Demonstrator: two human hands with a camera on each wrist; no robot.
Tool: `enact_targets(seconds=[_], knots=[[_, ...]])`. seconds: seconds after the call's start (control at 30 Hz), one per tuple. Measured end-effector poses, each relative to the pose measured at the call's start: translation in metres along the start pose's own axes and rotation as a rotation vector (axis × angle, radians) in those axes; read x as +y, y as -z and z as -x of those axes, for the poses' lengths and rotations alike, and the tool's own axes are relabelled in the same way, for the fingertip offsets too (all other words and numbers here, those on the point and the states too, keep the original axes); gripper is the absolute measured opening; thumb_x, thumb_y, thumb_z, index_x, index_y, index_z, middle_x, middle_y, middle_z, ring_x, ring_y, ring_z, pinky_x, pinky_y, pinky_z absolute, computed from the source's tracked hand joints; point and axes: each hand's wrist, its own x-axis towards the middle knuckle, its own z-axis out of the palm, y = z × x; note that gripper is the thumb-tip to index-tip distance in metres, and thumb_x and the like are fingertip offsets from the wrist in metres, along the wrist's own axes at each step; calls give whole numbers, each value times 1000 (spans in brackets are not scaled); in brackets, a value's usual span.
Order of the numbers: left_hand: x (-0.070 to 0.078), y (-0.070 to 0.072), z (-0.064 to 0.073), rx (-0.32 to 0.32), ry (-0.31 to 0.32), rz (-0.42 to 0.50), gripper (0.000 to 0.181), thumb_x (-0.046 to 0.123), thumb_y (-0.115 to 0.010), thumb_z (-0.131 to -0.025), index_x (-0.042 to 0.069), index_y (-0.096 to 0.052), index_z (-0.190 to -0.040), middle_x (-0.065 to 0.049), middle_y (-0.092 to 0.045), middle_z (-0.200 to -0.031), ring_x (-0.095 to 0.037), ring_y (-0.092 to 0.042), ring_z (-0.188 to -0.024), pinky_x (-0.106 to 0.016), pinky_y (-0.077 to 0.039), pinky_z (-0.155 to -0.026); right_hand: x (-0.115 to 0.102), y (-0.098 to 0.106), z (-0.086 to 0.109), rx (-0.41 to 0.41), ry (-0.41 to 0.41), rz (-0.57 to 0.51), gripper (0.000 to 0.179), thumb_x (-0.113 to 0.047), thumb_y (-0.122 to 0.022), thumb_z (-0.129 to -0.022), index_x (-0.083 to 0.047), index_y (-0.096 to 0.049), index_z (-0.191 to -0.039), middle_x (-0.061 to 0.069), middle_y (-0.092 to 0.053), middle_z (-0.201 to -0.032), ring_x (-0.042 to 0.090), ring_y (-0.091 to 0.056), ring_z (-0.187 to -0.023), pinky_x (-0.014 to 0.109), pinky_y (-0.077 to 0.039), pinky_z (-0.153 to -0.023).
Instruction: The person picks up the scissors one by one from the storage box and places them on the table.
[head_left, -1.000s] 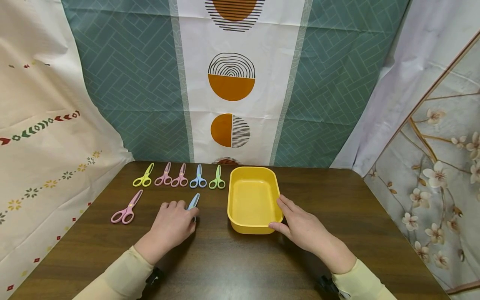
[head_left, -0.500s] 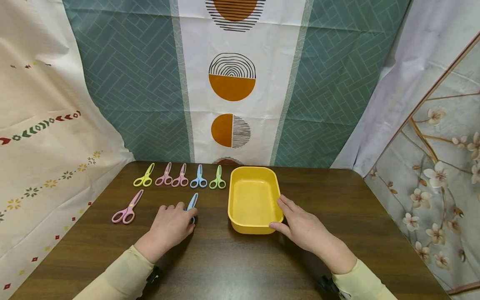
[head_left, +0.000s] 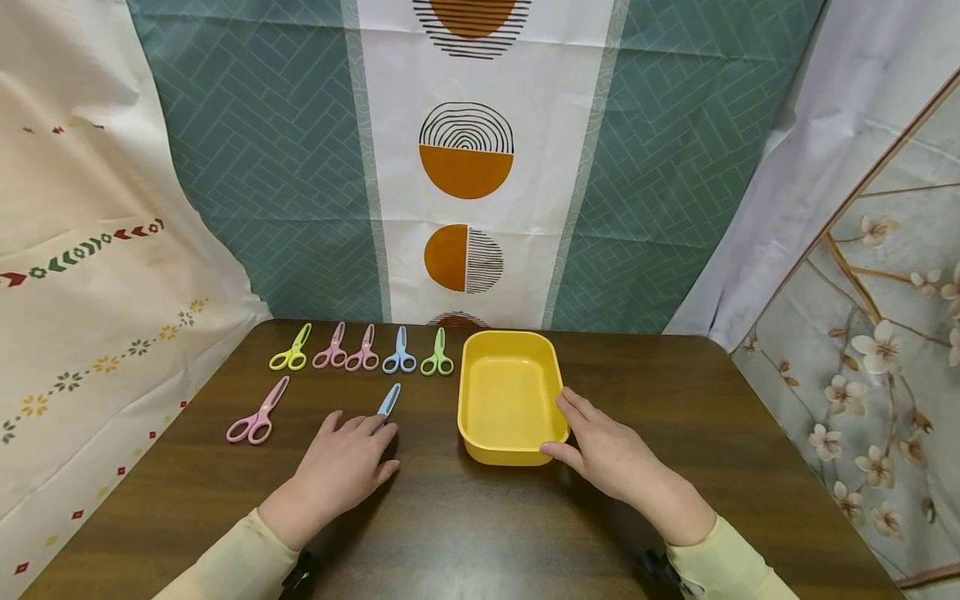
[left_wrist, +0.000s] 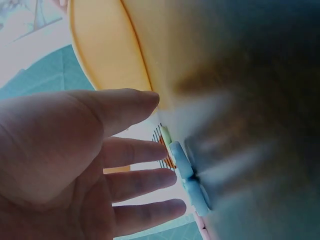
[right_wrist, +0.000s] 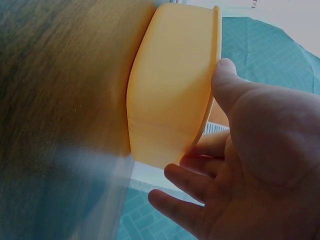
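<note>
Blue scissors [head_left: 389, 400] lie on the table, their blade showing beyond my left hand [head_left: 339, 467]. In the head view that hand covers the handles. In the left wrist view its fingers [left_wrist: 142, 182] are extended close to the blue handle loops [left_wrist: 181, 159], with the thumb spread apart from them. Whether the fingertips touch the scissors I cannot tell. My right hand [head_left: 618, 450] rests against the near right corner of a yellow plastic bin [head_left: 502, 457]. Its thumb touches the rim in the right wrist view, and the fingers lie along the side without curling around it.
Along the far edge stand in a row yellow scissors [head_left: 289, 358], two pink scissors [head_left: 330, 357], blue scissors [head_left: 399, 362] and green scissors [head_left: 437, 363]. More pink scissors [head_left: 251, 427] lie at left. The brown table [head_left: 480, 533] meets hanging cloths behind.
My left thumb has come away from the blue scissors and the left hand has opened, drawing slightly nearer to me. My right hand stays at the bin.
</note>
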Motion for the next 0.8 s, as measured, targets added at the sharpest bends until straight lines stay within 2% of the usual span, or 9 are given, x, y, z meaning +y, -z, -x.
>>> enact_targets(seconds=[0.13, 0.43, 0.8], knots=[[0, -1, 2, -31, 0, 23, 47, 39, -87, -96, 6, -75, -126, -15, -74, -133, -37, -73, -118, -70, -46, -108, 0, 1, 0, -12, -8, -4, 88, -55, -68, -107, 7, -43, -164, 25, -39, -172, 44, -51, -151, 59, -52, -111], [-4, -5, 2, -38, -14, 14, 49, 40, -87, -96, 5, -74, -127, -14, -74, -134, -35, -73, -119, -68, -49, -106, 0, 2, 0, -10, -3, -7, 87, -51, -71, -106, 8, -43, -164, 26, -39, -172, 44, -51, -150, 59, -51, -111], [-12, -1, 2, -107, 20, 16, 49, 40, -85, -98, 3, -74, -129, -17, -74, -135, -38, -74, -119, -70, -48, -106, -1, 2, 0, -8, -3, 1, 87, -52, -70, -107, 8, -43, -164, 26, -40, -172, 45, -52, -149, 59, -52, -110]])
